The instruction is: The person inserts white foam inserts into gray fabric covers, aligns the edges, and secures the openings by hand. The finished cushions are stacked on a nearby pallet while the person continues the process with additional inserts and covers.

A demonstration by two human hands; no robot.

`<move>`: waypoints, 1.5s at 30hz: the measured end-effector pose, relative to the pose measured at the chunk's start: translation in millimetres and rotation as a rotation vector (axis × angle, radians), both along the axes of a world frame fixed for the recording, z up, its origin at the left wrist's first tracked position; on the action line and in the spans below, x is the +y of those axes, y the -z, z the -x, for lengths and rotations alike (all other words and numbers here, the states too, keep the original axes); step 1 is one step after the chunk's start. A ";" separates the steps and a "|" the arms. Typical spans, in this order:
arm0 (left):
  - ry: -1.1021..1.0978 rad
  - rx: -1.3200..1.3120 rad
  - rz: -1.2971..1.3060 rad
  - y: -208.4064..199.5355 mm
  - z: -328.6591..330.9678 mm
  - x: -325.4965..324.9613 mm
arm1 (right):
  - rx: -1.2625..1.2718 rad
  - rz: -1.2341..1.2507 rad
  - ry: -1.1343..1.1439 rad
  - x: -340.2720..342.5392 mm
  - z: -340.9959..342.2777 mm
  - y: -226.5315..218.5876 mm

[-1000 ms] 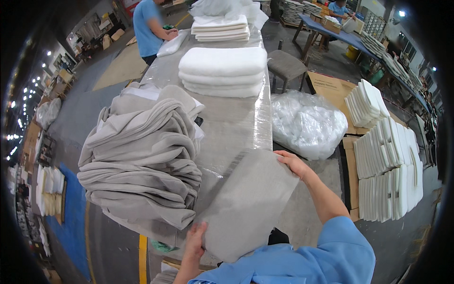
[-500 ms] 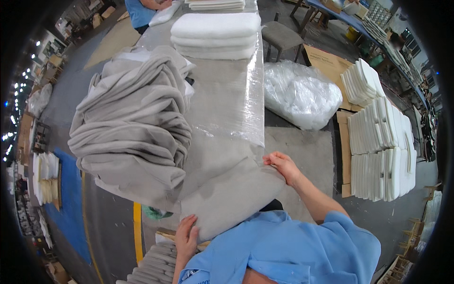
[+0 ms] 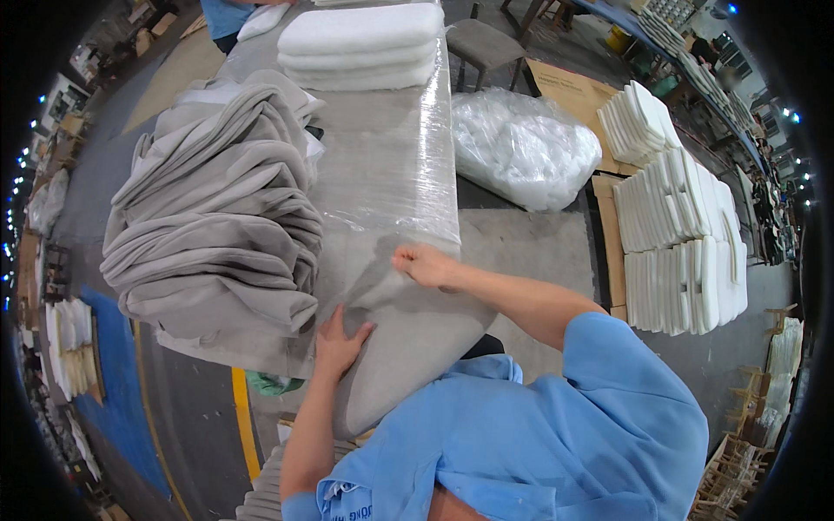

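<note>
Two hands work one grey fabric cover (image 3: 408, 347) at lower centre of the desk (image 3: 391, 165): my left hand (image 3: 340, 340) presses flat, right hand (image 3: 426, 263) pinches its edge; I judge many stacked covers (image 3: 217, 217) at left unprocessed.

I am in a textile or upholstery workshop. A long worktop wrapped in clear plastic film (image 3: 408, 165) carries a heap of folded grey fabric covers (image 3: 217, 234) on its left side and thick white foam pads (image 3: 360, 43) at its far end. Right of it, stacked white pads (image 3: 678, 226) and a clear plastic bag of white filling (image 3: 521, 148) sit on the concrete floor.
</note>
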State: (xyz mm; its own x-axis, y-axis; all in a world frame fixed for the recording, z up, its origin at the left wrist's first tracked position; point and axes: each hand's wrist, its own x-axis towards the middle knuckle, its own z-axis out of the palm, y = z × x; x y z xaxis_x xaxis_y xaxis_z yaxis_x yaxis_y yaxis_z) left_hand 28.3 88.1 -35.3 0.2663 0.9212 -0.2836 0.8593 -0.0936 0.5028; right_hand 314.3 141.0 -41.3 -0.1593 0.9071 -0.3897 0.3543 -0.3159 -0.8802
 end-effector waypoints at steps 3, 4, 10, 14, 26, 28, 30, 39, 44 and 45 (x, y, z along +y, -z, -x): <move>-0.024 0.033 0.110 16.6 -17.9 26.1 | -0.068 -0.165 0.105 15.2 -2.8 12.0; -0.045 0.030 0.184 13.1 -22.4 34.9 | -0.182 -0.202 0.088 14.3 -5.7 17.7; -0.112 -0.021 -0.122 43.6 -19.4 20.0 | -0.579 -0.208 -0.127 29.3 12.0 23.1; -0.140 -0.032 -0.041 56.9 -15.9 23.1 | -0.624 -0.167 -0.121 27.3 19.8 26.7; -0.203 -0.003 0.013 -34.6 98.4 -83.5 | -0.214 -0.227 -0.659 -17.5 -75.0 -28.7; -0.361 -0.420 0.190 -23.0 116.3 -133.9 | -0.340 -0.789 -0.889 -46.3 -82.7 -20.3; -0.528 -0.790 0.236 -3.3 109.1 -161.8 | -0.366 -0.827 -0.898 -55.2 -67.4 -23.7; -1.081 -1.315 0.194 24.4 81.0 -133.7 | -0.439 -0.444 -0.812 -45.1 -24.4 -52.2; -1.158 -1.432 0.253 18.6 81.5 -120.4 | -0.451 -0.407 -0.802 -40.4 -29.2 -61.5; -1.160 -1.478 0.233 23.6 80.7 -121.2 | -0.452 -0.397 -0.805 -39.0 -30.9 -63.4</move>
